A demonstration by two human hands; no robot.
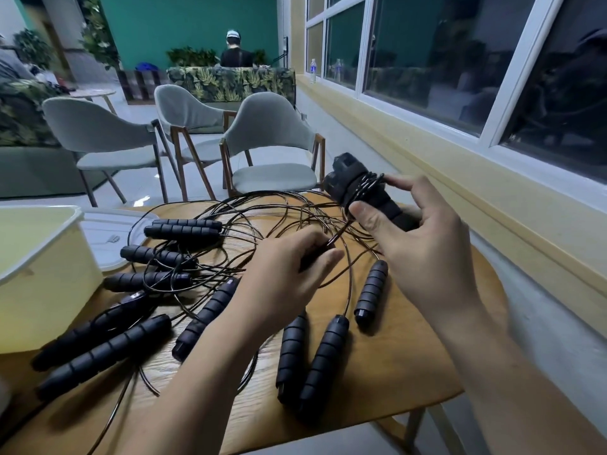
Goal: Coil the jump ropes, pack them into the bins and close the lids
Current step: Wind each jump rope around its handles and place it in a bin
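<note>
Coiling in hand: winding the cord (340,233) round a paired set of handles (351,182). Right grip (427,251) clamped on the handles, held above the far side of the surface (410,356); left grip (289,270) pinching the trailing cord just below-left. Next, probably, drawing slack free of the other jump ropes (184,229) without snagging. Bin (49,284) open, well apart at left, lid (105,244) lying just beside it.

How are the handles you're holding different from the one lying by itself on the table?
The held handles sit up in the right hand, off the table; the lone handle lies flat on it. The held handles have cord wound tightly round them; the lone handle has none wound on it. Both are black with ribbed grips.
</note>
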